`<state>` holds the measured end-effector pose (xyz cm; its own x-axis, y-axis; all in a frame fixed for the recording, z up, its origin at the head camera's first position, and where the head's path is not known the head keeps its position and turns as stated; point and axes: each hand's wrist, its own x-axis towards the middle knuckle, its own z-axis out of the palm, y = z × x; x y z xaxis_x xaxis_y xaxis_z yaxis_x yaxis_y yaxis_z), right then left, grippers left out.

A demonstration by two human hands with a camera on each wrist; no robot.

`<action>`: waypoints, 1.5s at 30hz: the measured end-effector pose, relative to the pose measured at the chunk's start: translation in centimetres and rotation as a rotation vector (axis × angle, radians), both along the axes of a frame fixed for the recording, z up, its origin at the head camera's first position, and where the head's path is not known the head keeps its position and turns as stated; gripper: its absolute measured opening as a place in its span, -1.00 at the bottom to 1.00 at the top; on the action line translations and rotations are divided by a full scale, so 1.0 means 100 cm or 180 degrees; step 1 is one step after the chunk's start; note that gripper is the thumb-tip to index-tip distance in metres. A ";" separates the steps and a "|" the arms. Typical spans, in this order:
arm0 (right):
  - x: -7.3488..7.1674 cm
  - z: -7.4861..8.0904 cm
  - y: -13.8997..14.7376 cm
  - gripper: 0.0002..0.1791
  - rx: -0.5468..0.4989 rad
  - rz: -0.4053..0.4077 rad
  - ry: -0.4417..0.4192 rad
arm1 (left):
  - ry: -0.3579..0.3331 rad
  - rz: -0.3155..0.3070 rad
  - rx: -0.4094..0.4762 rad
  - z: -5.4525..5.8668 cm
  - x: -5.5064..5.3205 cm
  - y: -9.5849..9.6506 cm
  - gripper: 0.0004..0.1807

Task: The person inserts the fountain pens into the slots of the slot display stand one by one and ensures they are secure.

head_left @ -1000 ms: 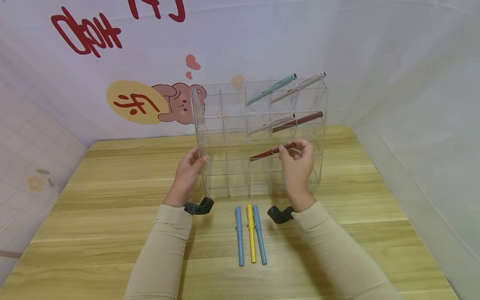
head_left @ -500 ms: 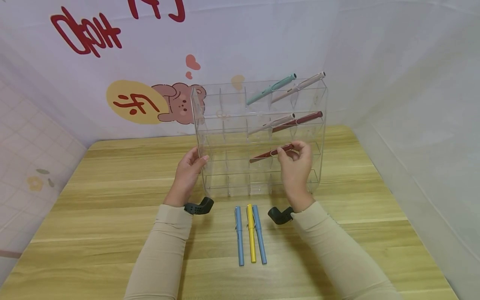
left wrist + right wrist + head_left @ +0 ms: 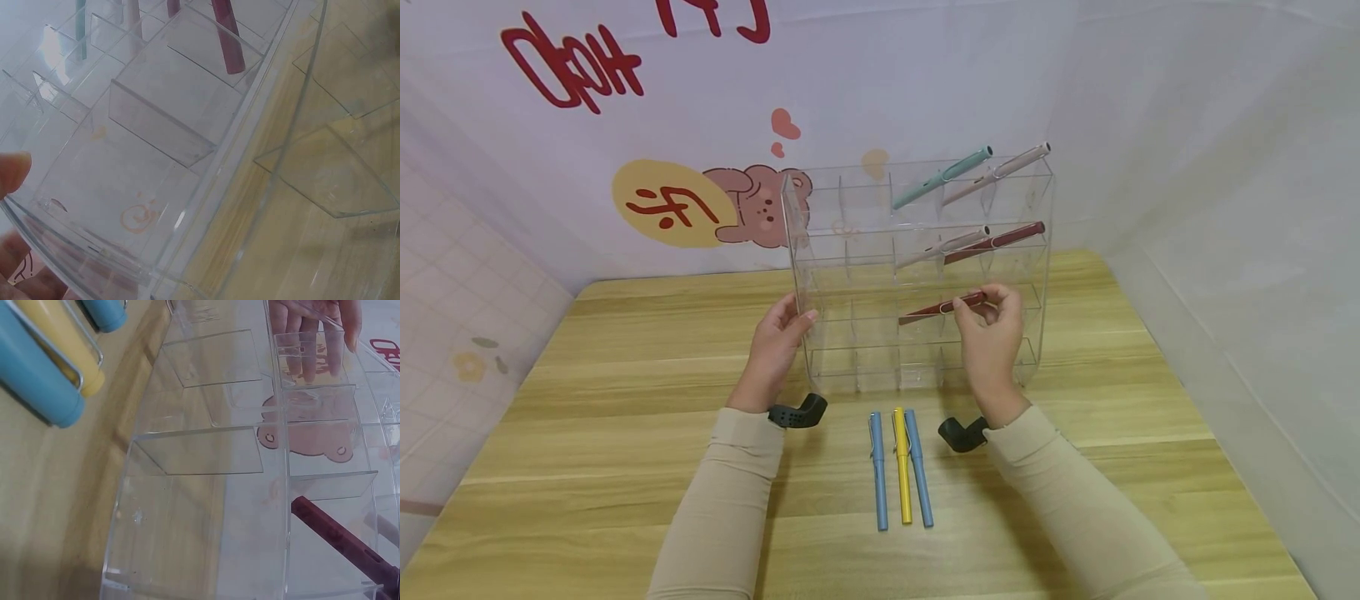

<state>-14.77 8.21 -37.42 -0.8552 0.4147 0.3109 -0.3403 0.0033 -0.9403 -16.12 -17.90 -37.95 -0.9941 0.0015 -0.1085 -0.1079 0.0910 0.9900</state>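
Observation:
A clear acrylic rack with several tiers of compartments stands upright on the table. My left hand grips its left side panel, thumb in front and fingers behind. Between thumb and fingertips, my right hand pinches the capped end of a dark red pen, which slants down to the left in a third-tier compartment. Its lower end also shows inside the rack in the right wrist view. Above it rest a teal pen, a pale pink pen, a second pale pink pen and another dark red pen.
On the table in front of the rack lie a blue pen, a yellow pen and a second blue pen, side by side between the forearms. A printed cloth backdrop hangs close behind the rack.
My right hand and the dark red pen's capped end have shifted slightly down and left. The left hand, the rack and the other pens look unchanged.

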 end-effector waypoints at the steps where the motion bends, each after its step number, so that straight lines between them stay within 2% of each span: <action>1: 0.000 0.000 0.000 -0.67 0.0006 0.0003 0.0008 | -0.0003 0.0000 0.0000 0.000 0.000 0.000 -0.40; 15: 0.009 -0.002 0.009 -0.65 0.0060 0.0050 0.0013 | -0.0031 0.0008 -0.0011 -0.001 0.000 0.001 -0.40; 21: 0.023 -0.001 0.022 -0.66 0.0062 0.0073 -0.0067 | -0.0029 -0.0014 -0.0051 0.000 0.001 0.001 -0.39; 26: 0.036 -0.005 0.032 -0.68 0.0247 0.0167 -0.0206 | -0.0033 -0.0012 -0.0080 0.001 0.002 0.001 -0.38; 32: 0.052 -0.013 0.036 -0.67 0.0591 0.0486 -0.0565 | -0.0035 -0.0012 -0.0089 0.000 0.000 0.000 -0.38; 40: 0.068 -0.029 0.030 -0.60 0.1291 0.1057 -0.1155 | -0.0038 -0.0016 -0.0076 0.000 0.000 0.000 -0.35; 45: 0.070 -0.036 0.024 -0.57 0.1539 0.1304 -0.1254 | -0.0042 -0.0001 -0.0058 0.000 -0.001 0.000 -0.36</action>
<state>-7.75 10.66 -41.01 -0.9976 -0.0666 0.0163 -0.0412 0.3928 -0.9187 -16.17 -17.91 -37.99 -0.9926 -0.0002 -0.1217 -0.1210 0.1089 0.9867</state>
